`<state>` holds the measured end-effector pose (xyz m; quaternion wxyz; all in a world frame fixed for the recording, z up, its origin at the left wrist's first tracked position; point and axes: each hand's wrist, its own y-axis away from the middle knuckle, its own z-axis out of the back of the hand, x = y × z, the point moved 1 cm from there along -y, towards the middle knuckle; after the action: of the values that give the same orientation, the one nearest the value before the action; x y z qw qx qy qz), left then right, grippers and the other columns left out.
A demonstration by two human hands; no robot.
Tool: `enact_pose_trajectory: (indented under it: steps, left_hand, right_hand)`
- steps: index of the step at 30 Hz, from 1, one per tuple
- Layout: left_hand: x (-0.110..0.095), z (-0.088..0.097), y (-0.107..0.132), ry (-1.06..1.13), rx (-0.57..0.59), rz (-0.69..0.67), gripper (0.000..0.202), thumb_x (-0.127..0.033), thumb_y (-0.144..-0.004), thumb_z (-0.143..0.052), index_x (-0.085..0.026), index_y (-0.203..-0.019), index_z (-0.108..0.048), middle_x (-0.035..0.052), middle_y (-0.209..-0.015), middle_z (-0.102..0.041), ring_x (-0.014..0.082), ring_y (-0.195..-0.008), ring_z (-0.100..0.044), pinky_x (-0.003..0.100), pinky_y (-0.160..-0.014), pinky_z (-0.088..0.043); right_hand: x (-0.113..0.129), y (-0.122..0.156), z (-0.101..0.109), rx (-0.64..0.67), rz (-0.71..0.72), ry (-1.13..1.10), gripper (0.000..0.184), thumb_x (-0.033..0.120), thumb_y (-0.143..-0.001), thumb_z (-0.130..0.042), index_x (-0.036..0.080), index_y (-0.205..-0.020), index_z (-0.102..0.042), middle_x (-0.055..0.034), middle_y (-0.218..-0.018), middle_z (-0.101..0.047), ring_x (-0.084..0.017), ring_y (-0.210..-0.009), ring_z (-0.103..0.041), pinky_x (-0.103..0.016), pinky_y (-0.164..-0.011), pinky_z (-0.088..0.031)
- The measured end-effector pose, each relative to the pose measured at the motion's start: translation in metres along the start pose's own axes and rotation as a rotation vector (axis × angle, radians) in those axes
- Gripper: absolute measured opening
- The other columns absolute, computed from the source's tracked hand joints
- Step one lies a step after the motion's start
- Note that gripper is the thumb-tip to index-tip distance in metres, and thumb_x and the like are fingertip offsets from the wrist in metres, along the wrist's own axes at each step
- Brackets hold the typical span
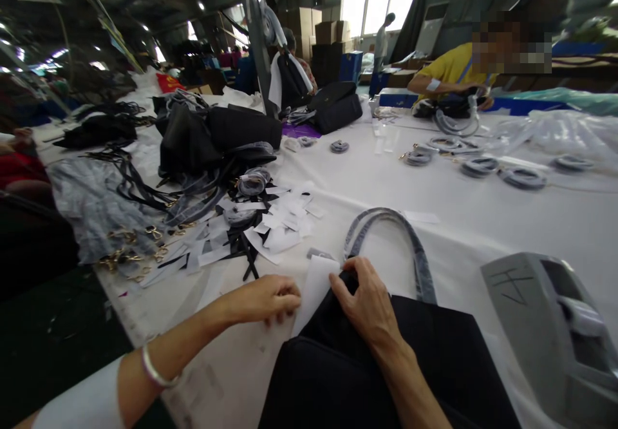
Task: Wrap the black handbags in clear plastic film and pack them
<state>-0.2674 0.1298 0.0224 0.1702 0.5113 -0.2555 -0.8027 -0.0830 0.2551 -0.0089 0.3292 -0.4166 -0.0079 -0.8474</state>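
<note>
A black handbag (333, 384) lies on the white table in front of me, its plastic-wrapped handles (419, 255) arching up behind it. My right hand (369, 303) grips the bag's upper edge between thumb and fingers. Beside that edge a white sheet of paper (313, 290) sticks out to the left. Near the paper's left side, my left hand (273, 297) has its fingers curled together just above the table. Whatever those fingers may hold is hidden.
To the right stands a grey tape dispenser (524, 326). White paper scraps (284, 219), wrapped straps with gold clasps (154, 232) and black bags (193, 136) crowd the left. Coiled straps (477, 166) lie farther back. Across the table a person in yellow (451, 65) handles a black item.
</note>
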Motion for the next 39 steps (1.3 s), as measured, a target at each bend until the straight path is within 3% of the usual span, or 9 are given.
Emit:
enact_pose_trajectory:
  steps: [2, 5, 10, 16, 22, 30, 33, 37, 39]
  left_hand:
    - [-0.005, -0.004, -0.025, 0.053, -0.167, -0.057, 0.037, -0.049, -0.083, -0.051, -0.015, -0.096, -0.059, 0.0017, -0.077, -0.061, 0.0154, -0.066, -0.058, 0.021, -0.05, -0.043]
    - [-0.013, -0.012, -0.051, 0.057, -0.302, -0.151, 0.041, -0.054, -0.084, -0.052, -0.014, -0.092, -0.059, 0.0009, -0.075, -0.059, 0.0149, -0.066, -0.054, 0.023, -0.055, -0.041]
    - [-0.03, -0.017, -0.053, -0.061, -0.447, -0.204, 0.034, -0.047, -0.085, -0.052, -0.015, -0.089, -0.06, 0.0021, -0.079, -0.062, 0.0173, -0.072, -0.055, 0.026, -0.061, -0.041]
    - [-0.04, -0.022, -0.043, -0.329, -0.385, -0.216, 0.016, -0.03, -0.083, -0.05, -0.017, -0.08, -0.059, 0.0023, -0.075, -0.063, 0.0179, -0.07, -0.056, 0.025, -0.063, -0.039]
    - [-0.048, -0.021, -0.032, -0.367, -0.165, -0.392, 0.01, -0.022, -0.083, -0.047, -0.021, -0.079, -0.057, -0.0025, -0.071, -0.059, 0.0144, -0.066, -0.054, 0.022, -0.063, -0.039]
    - [-0.05, -0.03, -0.05, -0.139, -0.373, -0.471, 0.027, -0.037, -0.094, -0.045, -0.019, -0.111, -0.056, 0.0032, -0.098, -0.067, 0.0189, -0.091, -0.062, 0.027, -0.083, -0.044]
    - [-0.045, -0.03, -0.049, -0.194, -0.315, -0.479, 0.021, -0.031, -0.094, -0.042, -0.019, -0.105, -0.055, 0.0028, -0.093, -0.065, 0.0189, -0.088, -0.062, 0.027, -0.081, -0.045]
    - [-0.04, -0.026, -0.04, -0.294, -0.101, -0.494, 0.017, -0.021, -0.09, -0.044, -0.021, -0.101, -0.056, 0.0006, -0.091, -0.065, 0.0176, -0.085, -0.062, 0.026, -0.08, -0.046]
    - [-0.039, -0.027, -0.041, -0.292, -0.163, -0.477, 0.016, -0.021, -0.089, -0.044, -0.022, -0.099, -0.057, 0.0006, -0.092, -0.066, 0.0177, -0.085, -0.063, 0.026, -0.08, -0.047]
  right_hand:
    - [0.0, 0.001, -0.001, 0.02, -0.025, 0.127, 0.032, 0.053, -0.085, -0.056, 0.022, -0.093, -0.057, -0.0051, -0.079, -0.065, -0.023, -0.073, -0.059, -0.033, -0.071, -0.041]
    - [-0.002, 0.0, 0.0, 0.082, -0.08, 0.228, 0.032, 0.055, -0.085, -0.057, 0.024, -0.094, -0.062, -0.004, -0.068, -0.064, -0.025, -0.068, -0.06, -0.032, -0.065, -0.039]
    - [-0.008, -0.002, 0.004, 0.167, -0.129, -0.021, 0.022, 0.034, -0.084, -0.056, 0.027, -0.101, -0.067, 0.0014, -0.067, -0.064, -0.019, -0.063, -0.061, -0.027, -0.06, -0.038]
    - [-0.006, 0.0, 0.005, 0.077, -0.179, -0.307, 0.026, 0.03, -0.079, -0.056, 0.022, -0.1, -0.069, 0.0066, -0.054, -0.049, -0.014, -0.054, -0.05, -0.024, -0.06, -0.039]
    - [-0.001, 0.002, 0.005, -0.009, -0.221, -0.451, 0.029, 0.033, -0.08, -0.057, 0.018, -0.102, -0.066, 0.0073, -0.053, -0.047, -0.013, -0.052, -0.047, -0.024, -0.057, -0.039]
    - [-0.004, 0.003, 0.007, 0.009, -0.215, -0.449, 0.018, 0.035, -0.083, -0.057, 0.021, -0.09, -0.066, -0.0006, -0.073, -0.067, -0.018, -0.067, -0.059, -0.027, -0.067, -0.044]
    - [-0.003, 0.005, 0.006, -0.009, -0.213, -0.472, 0.019, 0.037, -0.083, -0.057, 0.021, -0.09, -0.065, 0.0009, -0.068, -0.065, -0.017, -0.065, -0.059, -0.027, -0.065, -0.044]
    - [-0.002, 0.005, 0.004, -0.019, -0.202, -0.535, 0.021, 0.039, -0.083, -0.058, 0.021, -0.092, -0.065, 0.0018, -0.065, -0.065, -0.017, -0.062, -0.06, -0.026, -0.06, -0.043]
    - [-0.003, 0.003, 0.005, -0.015, -0.206, -0.53, 0.021, 0.04, -0.083, -0.059, 0.021, -0.092, -0.064, 0.0012, -0.067, -0.066, -0.017, -0.063, -0.061, -0.026, -0.061, -0.044]
